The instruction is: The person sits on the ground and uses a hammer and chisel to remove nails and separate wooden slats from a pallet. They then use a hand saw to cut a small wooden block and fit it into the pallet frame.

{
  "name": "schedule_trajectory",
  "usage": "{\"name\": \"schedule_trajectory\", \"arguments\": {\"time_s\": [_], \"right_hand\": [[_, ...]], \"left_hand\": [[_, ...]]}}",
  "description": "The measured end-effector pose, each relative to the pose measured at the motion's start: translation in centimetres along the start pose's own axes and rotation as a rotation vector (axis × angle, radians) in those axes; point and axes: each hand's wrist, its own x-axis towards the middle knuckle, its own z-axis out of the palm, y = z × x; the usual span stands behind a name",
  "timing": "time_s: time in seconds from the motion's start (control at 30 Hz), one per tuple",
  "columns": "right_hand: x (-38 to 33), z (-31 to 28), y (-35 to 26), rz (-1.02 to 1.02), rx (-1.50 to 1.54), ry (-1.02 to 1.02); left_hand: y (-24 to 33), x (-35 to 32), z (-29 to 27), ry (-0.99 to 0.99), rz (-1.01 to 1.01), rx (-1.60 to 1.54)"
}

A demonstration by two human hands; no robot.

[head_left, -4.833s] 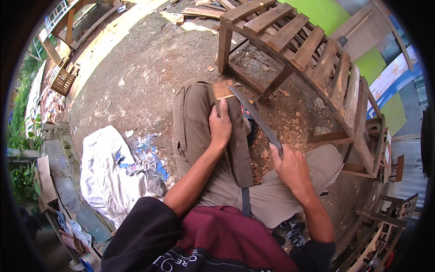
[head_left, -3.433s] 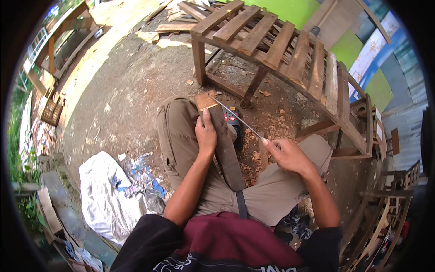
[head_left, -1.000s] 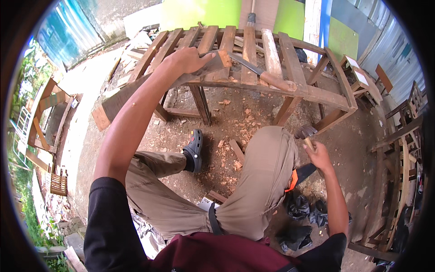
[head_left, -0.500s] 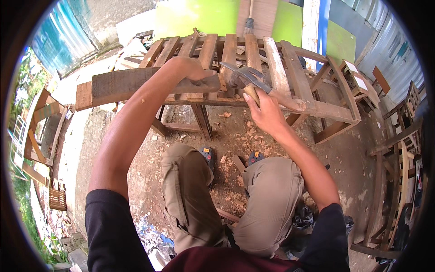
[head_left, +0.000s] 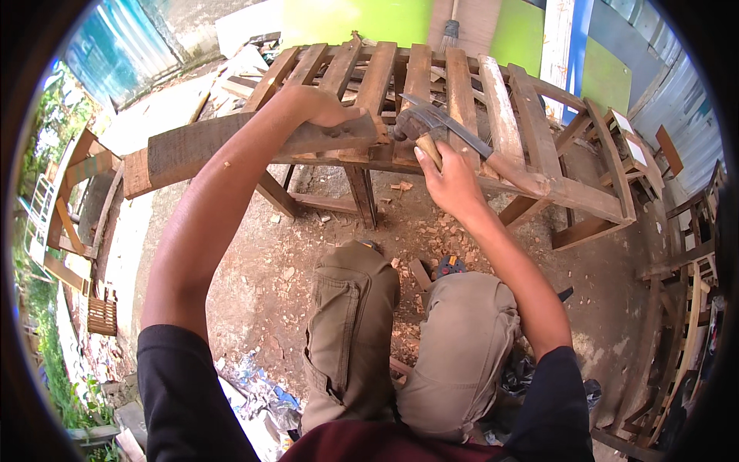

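Note:
My left hand (head_left: 327, 110) grips the top of a thick dark wooden beam (head_left: 192, 146) near its right end; some of its fingers are hidden. The beam lies over the front edge of a slatted wooden bench (head_left: 419, 77), and its paler left end juts out past it. In my right hand (head_left: 456, 179) is a hammer (head_left: 428, 146), held by its short wooden handle, the dark head close to the beam's chipped right end. Beside the head, on the bench, lies a large knife (head_left: 473, 140) with a long blade and a wooden handle.
Wood chips (head_left: 289, 273) litter the ground beneath the bench. A broom (head_left: 451, 31) leans behind it, near green panels (head_left: 358, 19). Wooden frames (head_left: 697, 285) stand at the right, another wooden frame (head_left: 69, 208) at the left. Plastic scraps (head_left: 262, 400) lie by my legs.
The view has shifted, so the bench appears farther right. Relative to it, the beam has slid a little left under my left hand. My left knee has swung inward, covering most of that foot.

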Motion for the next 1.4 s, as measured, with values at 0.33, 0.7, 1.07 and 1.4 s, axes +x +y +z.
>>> {"name": "schedule_trajectory", "arguments": {"time_s": [0.33, 0.7, 1.07, 1.4], "right_hand": [[1.0, 1.4, -1.1, -0.081, -0.001, 0.009], [1.0, 1.2, -3.1, -0.084, -0.108, -0.07], [1.1, 1.8, -2.9, 0.005, -0.127, 0.028], [2.3, 1.1, -2.4, 0.064, -0.257, -0.247]], "left_hand": [[-0.5, 0.5, 1.7, 0.127, 0.037, -0.042], [-0.1, -0.8, 1.8, 0.007, 0.019, -0.078], [-0.7, 0.0, 3.0, 0.106, 0.064, -0.101], [-1.1, 0.3, 3.9, 0.065, 0.011, -0.212]]}}
